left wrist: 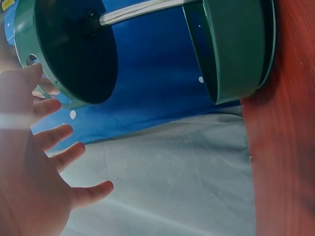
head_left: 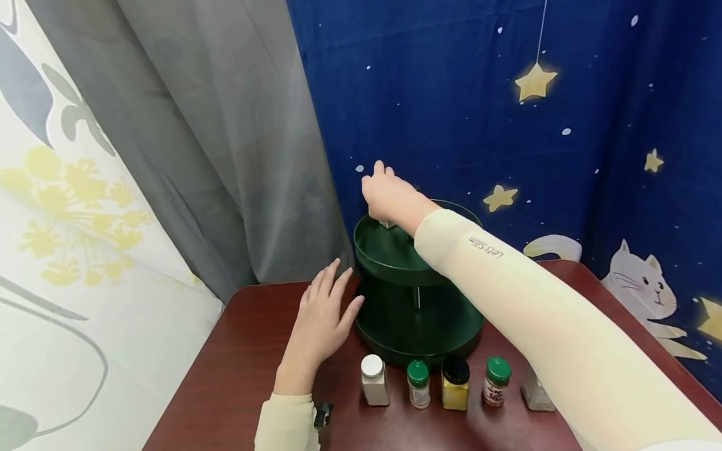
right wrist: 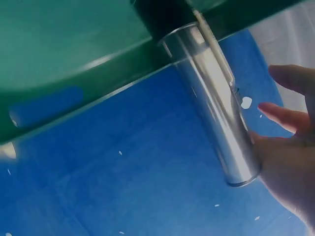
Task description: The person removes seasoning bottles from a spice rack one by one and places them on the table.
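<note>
My right hand (head_left: 389, 194) is over the upper tier of a dark green two-tier rack (head_left: 395, 274), with a pale jar (head_left: 387, 223) partly hidden beneath it. In the right wrist view the fingers (right wrist: 280, 117) are spread beside a shiny metal post (right wrist: 216, 108) that rises from the green tray. A pale edge of the jar (right wrist: 219, 54) shows behind that post, apart from the fingertips. Left of the rack, my left hand (head_left: 323, 313) hovers with fingers spread and nothing in it. The left wrist view shows its fingers (left wrist: 93, 192) near the upper tier (left wrist: 42, 64).
In front of the rack, on the red-brown table (head_left: 248, 357), stand a white-capped jar (head_left: 375, 382), two green-capped shakers (head_left: 418, 385) (head_left: 494, 382), a black-capped yellow jar (head_left: 455, 385) and a grey jar (head_left: 538, 394) partly behind the right sleeve. Grey and blue curtains (head_left: 429, 94) hang behind.
</note>
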Demonstrator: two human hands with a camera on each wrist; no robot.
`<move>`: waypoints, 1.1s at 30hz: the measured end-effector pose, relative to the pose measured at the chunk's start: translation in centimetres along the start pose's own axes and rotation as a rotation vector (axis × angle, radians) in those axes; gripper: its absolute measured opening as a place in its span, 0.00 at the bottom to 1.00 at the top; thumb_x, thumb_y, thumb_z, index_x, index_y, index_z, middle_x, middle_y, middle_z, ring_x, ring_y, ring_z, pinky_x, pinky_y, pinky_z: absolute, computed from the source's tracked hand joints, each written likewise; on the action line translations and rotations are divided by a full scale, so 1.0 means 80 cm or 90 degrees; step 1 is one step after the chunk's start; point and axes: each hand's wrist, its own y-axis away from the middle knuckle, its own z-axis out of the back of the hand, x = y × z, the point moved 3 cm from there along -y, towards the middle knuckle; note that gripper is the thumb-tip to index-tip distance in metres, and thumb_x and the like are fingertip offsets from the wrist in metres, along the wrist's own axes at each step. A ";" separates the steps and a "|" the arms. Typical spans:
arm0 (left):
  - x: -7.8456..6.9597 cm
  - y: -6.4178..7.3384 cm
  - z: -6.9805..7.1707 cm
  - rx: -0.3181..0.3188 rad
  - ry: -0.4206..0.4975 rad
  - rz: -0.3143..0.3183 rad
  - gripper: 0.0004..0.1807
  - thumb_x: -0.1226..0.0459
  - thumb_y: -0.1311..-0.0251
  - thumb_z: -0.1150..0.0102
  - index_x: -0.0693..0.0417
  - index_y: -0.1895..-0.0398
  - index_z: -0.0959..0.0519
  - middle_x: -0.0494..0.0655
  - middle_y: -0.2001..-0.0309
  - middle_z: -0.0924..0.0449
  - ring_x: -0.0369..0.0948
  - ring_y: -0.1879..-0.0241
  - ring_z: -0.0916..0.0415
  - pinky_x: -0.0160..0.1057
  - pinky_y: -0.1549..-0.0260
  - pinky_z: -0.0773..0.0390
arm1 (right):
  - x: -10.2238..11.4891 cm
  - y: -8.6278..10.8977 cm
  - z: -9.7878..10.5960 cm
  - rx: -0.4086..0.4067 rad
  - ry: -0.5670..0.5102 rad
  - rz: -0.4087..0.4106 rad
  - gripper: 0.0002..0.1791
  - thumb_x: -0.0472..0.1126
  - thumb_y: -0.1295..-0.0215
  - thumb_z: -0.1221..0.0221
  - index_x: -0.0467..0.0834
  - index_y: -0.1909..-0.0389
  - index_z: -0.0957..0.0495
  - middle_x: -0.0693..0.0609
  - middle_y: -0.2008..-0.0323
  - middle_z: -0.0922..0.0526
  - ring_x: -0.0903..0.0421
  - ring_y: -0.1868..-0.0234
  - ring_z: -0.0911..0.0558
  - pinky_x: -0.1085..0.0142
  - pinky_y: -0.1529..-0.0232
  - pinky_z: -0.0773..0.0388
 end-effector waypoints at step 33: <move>0.003 0.011 0.012 -0.005 0.008 0.013 0.33 0.45 0.21 0.47 0.48 0.20 0.31 0.52 0.15 0.43 0.57 0.18 0.42 0.69 0.25 0.35 | 0.005 0.022 0.013 -0.013 0.021 0.023 0.16 0.33 0.23 0.44 0.40 0.38 0.22 0.42 0.47 0.16 0.48 0.54 0.16 0.53 0.45 0.14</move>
